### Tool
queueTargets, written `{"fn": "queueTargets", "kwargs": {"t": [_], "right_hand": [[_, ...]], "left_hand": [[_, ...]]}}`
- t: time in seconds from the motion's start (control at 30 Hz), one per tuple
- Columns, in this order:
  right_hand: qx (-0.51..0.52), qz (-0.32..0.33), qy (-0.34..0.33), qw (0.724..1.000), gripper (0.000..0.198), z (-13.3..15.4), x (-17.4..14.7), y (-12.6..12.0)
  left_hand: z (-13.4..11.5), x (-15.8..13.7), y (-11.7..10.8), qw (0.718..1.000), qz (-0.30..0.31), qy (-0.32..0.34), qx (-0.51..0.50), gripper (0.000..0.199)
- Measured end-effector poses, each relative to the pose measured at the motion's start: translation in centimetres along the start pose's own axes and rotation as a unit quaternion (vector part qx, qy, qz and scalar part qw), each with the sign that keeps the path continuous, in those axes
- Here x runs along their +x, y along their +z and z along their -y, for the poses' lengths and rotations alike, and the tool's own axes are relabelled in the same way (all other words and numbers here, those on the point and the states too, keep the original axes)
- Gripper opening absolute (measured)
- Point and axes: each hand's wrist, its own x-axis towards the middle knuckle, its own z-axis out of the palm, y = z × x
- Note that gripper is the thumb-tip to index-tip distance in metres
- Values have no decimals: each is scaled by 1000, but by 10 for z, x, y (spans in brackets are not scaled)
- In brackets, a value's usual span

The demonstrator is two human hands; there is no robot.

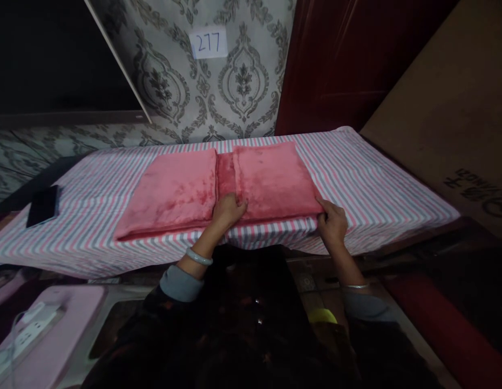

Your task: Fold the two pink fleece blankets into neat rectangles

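Observation:
A pink plush blanket (174, 186) lies on a striped cloth, its left and right ends folded inward so that a narrow strip of the lower layer shows between them. At the near end of that strip is my left hand (229, 209), touching the edge of the right folded part, with thumb and fingers curled. My right hand (332, 219) pinches the near right corner of the blanket between thumb and fingers. Its fingertips are partly hidden by the hand.
The striped cloth (376, 178) covers the table and hangs over its front edge. A dark phone (43, 206) lies at the left. Behind stand a patterned wall and a red door (336, 59); a large cardboard box (445, 108) stands at the right. A power strip (26, 335) is lower left.

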Motion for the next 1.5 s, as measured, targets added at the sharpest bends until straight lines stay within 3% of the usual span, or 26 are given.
{"fn": "queueTargets", "kwargs": {"t": [0.27, 0.43, 0.5, 0.63, 0.7, 0.77, 0.83, 0.93, 1.0, 1.13, 1.4, 1.5], "right_hand": [[-4, 9, 5, 1000, 55, -2, 0, 1], [3, -1, -3, 1000, 53, 0, 0, 0], [3, 2, -2, 1000, 53, 0, 0, 0], [6, 11, 8, 1000, 52, 0, 1, -1], [21, 8, 10, 1000, 51, 0, 2, -3], [45, -3, 11, 999, 47, 0, 3, -6], [75, -11, 11, 997, 42, 2, 3, -10], [111, -6, 16, 994, 38, 5, 4, -14], [124, -5, 21, 992, 35, 7, 5, -13], [120, -30, 25, 992, 30, 9, 10, -5], [53, -121, -10, 991, 19, 33, 10, -9], [42, -94, -63, 993, 21, 47, -1, -15]], "left_hand": [[7, 13, 3, 999, 4, 2, -38, 23], [10, 20, 9, 987, -87, 28, -132, 22], [11, 21, 10, 991, -79, 16, -109, 23], [11, 16, 8, 1000, -8, 7, -10, 20], [9, 11, 5, 999, -45, 21, 18, 17], [3, 5, 1, 990, -111, 84, 36, 21], [-6, -1, -1, 969, -133, 205, 45, 26], [-22, -8, 3, 923, -57, 375, 60, 36], [-31, -9, 9, 907, -4, 414, 82, 37], [-39, 1, 19, 926, 39, 363, 100, 18], [-40, 6, 23, 965, 11, 257, 56, 27], [-40, 3, 24, 971, 14, 234, 47, 29]]}}
